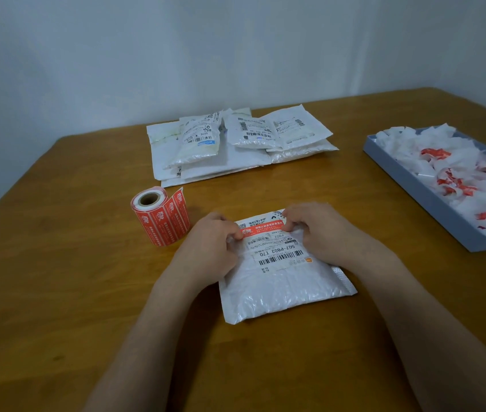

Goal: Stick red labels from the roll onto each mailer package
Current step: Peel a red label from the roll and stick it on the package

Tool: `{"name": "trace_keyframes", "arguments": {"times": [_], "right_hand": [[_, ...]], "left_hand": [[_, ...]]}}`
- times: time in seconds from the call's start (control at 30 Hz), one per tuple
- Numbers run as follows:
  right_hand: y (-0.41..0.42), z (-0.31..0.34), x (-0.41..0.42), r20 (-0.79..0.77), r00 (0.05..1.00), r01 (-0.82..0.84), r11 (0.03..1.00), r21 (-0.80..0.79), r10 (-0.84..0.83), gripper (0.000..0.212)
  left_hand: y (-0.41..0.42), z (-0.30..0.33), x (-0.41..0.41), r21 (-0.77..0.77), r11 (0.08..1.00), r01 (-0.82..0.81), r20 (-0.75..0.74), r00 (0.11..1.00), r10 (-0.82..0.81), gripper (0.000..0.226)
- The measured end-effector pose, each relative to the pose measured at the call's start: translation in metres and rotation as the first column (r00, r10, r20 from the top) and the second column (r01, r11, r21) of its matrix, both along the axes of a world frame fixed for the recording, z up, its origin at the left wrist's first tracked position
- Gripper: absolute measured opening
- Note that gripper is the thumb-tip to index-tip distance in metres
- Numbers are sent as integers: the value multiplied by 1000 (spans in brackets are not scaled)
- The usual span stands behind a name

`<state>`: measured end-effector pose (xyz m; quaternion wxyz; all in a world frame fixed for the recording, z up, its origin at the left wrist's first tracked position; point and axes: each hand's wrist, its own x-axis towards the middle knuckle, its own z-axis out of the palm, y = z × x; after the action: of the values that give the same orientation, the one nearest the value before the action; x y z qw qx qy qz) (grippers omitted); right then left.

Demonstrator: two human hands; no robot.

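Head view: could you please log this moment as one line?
step: sticking label on mailer | left hand: pinches label | right hand: pinches label | roll: upright, left

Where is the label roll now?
In the head view, the label roll stands on the table, left of the left hand and the near mailer.
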<state>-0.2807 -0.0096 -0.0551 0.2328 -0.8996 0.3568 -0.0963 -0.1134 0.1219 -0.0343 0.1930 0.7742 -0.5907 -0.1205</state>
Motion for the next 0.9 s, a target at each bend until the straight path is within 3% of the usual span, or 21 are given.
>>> {"name": "trace_keyframes", "arguments": {"times": [0.1,0.2,0.47,0.7,0.9], "right_hand": [[1,-3,-1,51,999,10,1000,23,-11,30],[3,-2,-6,139,990,5,997,78,-16,42],[18,7,-3,-84,990,-107,994,25,109,86],[22,8,0,-151,984,-92,996,-15,89,91],[22,10,3,-131,989,-76,997,-11,74,84]], "left_hand": [[1,-2,-1,-21,1000,-23,-18,1000,23,19],[3,-3,-2,-37,998,-47,-54,998,45,30],[0,-5,-5,-60,998,8,4,1000,-7,35],[-1,-8,-5,-49,998,29,58,998,-26,39],[-3,-10,-2,-6,998,56,67,996,-56,33]]}}
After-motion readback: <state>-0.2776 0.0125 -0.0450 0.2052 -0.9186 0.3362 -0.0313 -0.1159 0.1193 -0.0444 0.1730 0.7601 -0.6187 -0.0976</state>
